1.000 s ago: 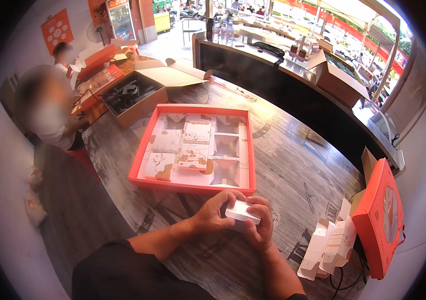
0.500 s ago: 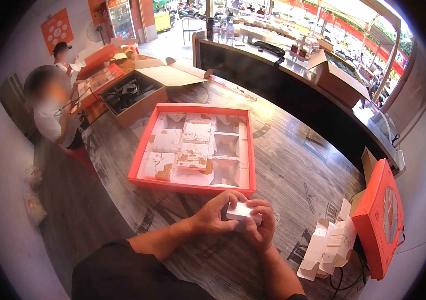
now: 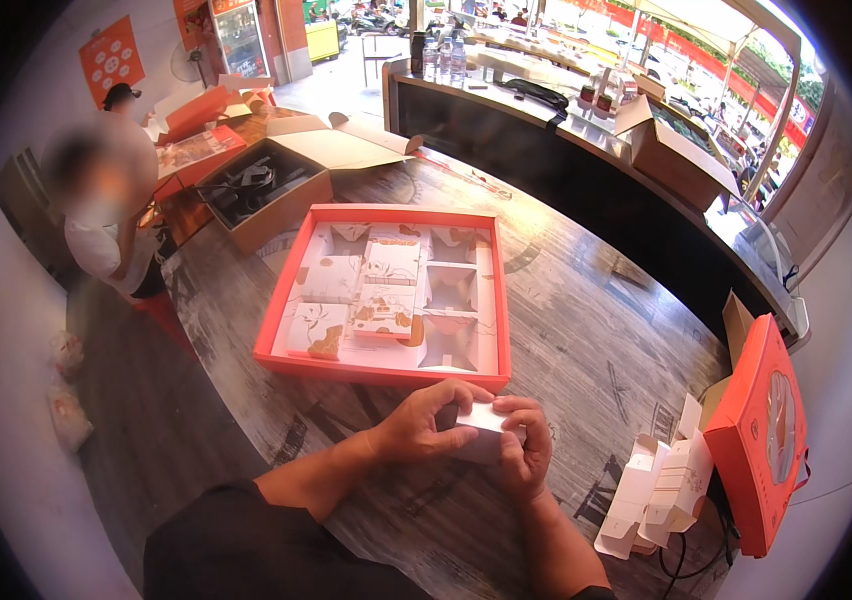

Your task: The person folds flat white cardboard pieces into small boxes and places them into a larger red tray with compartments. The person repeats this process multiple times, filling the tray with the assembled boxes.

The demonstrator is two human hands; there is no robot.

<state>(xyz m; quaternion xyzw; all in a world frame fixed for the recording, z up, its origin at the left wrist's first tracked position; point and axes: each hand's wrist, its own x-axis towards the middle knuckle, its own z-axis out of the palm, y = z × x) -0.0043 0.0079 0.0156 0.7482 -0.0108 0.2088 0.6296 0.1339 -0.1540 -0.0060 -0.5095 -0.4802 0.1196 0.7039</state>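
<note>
Between my hands, just above the near side of the table (image 3: 586, 330), is a small white paper box (image 3: 482, 418). My left hand (image 3: 420, 420) grips its left end, thumb in front and fingers over the top. The fingers of my right hand (image 3: 528, 440) curl round its right end. Beyond them lies a large orange-red gift box (image 3: 386, 378) without its lid. Inside it several small patterned white boxes (image 3: 393, 262) fill the left and middle, while the right column shows open compartments (image 3: 451, 290).
An orange-red lid (image 3: 754, 440) with a clear window leans at the right, beside several flattened or partly folded white boxes (image 3: 656, 490) and a black cable. An open cardboard carton (image 3: 276, 205) with dark contents stands far left. Two people work there. A dark counter (image 3: 556, 170) runs behind.
My hands have stayed nearly in place. The white box has tilted a little, and my left thumb has shifted up along its front.
</note>
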